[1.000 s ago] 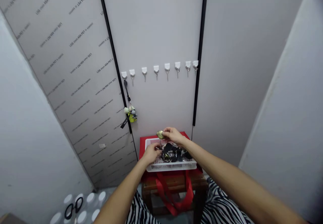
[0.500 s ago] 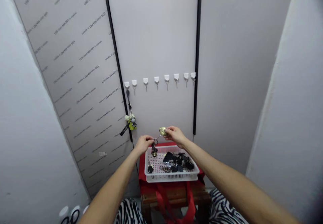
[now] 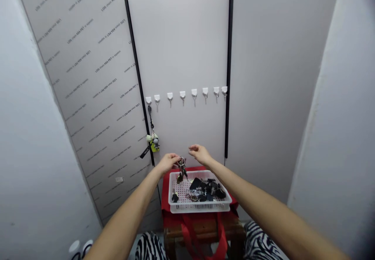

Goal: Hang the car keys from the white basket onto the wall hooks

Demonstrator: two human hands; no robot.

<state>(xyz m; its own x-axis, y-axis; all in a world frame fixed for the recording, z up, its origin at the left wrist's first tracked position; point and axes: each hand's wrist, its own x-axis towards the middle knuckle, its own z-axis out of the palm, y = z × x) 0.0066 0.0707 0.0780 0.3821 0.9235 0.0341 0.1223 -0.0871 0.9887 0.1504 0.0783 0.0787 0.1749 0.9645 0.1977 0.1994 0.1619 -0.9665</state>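
Note:
My left hand (image 3: 168, 163) pinches a metal ring at the top of a bunch of keys (image 3: 181, 171). The bunch hangs over the left back part of a white plastic basket (image 3: 200, 208). To its right, my right hand (image 3: 201, 154) is in the air above the basket's back rim, fingers apart and nothing in them. Inside the basket, a pile of dark keys and fobs (image 3: 208, 189) fills the right half, and a small black key fob (image 3: 175, 197) lies at the left.
White wall hooks (image 3: 182, 95) run in a row across the panel. From the leftmost hangs a keychain with a grey and yellow-green charm (image 3: 154, 142). Under the basket, a red bag (image 3: 165, 197) lies on a wooden stool (image 3: 202, 228).
My right hand has let go of the gold-coloured tag, which now hangs down with the bunch. My left hand still grips the ring, and the view has shifted slightly.

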